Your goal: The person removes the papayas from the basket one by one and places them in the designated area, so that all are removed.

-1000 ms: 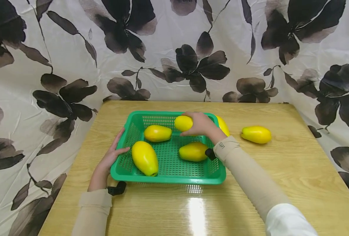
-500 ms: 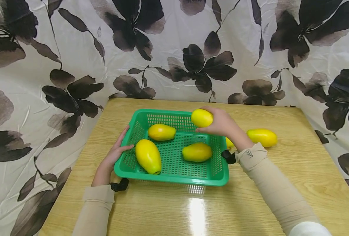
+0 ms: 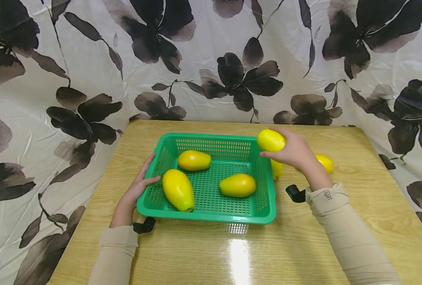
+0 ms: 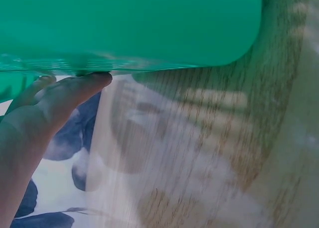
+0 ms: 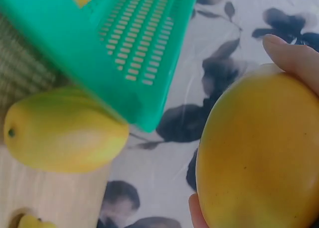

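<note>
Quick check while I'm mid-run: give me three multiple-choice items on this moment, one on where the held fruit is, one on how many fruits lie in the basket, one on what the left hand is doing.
1. Where is the fruit in the right hand?
A. above the basket's right far corner
B. on the basket floor
C. at the table's near edge

2. How many yellow fruits lie inside the green basket?
A. one
B. three
C. five

3. What is the left hand doing?
A. lifting a fruit
B. resting in the air
C. touching the basket's left rim

Answers: 1 A, the held fruit is in the air by that corner. 2 B, three lie on the mesh. 3 C, the fingers rest against the rim.
</note>
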`<state>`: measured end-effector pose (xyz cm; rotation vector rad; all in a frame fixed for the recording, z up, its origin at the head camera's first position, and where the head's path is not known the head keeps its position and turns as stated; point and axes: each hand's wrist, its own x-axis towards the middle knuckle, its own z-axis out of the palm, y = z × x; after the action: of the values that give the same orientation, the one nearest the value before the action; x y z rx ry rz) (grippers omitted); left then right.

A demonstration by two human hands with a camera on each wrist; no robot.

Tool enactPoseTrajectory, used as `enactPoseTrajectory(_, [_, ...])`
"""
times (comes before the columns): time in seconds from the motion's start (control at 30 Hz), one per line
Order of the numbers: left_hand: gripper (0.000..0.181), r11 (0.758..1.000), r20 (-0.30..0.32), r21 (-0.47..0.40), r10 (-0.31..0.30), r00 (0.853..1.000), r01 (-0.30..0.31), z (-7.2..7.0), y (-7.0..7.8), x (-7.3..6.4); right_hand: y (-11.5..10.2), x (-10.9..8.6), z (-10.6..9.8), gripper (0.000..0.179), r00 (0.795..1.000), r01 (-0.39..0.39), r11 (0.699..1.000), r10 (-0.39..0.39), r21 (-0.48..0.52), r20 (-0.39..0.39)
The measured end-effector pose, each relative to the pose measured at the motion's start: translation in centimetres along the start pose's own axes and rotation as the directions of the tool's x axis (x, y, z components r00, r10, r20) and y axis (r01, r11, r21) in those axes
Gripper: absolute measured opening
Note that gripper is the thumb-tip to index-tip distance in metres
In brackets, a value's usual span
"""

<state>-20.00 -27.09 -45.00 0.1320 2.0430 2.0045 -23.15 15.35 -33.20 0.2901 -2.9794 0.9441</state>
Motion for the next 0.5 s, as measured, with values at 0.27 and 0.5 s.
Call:
enactPoseTrajectory(0.27, [0.069,1.0,0.004,-0.021,-0.003,1.0,0.003,0.2,0.1,0.1,1.8,-1.0,-0.4,0.08,0.997,-0.054,0.999,0.054,-0.003,-0.052])
enactPoseTrajectory(0.5, [0.069,1.0,-0.011,-0.007,-0.009,1.0,0.008,0.2,0.1,0.0,3.3,-2.0,-0.3,0.081,0.989,-0.114,0.993,0.113,-0.007,-0.091])
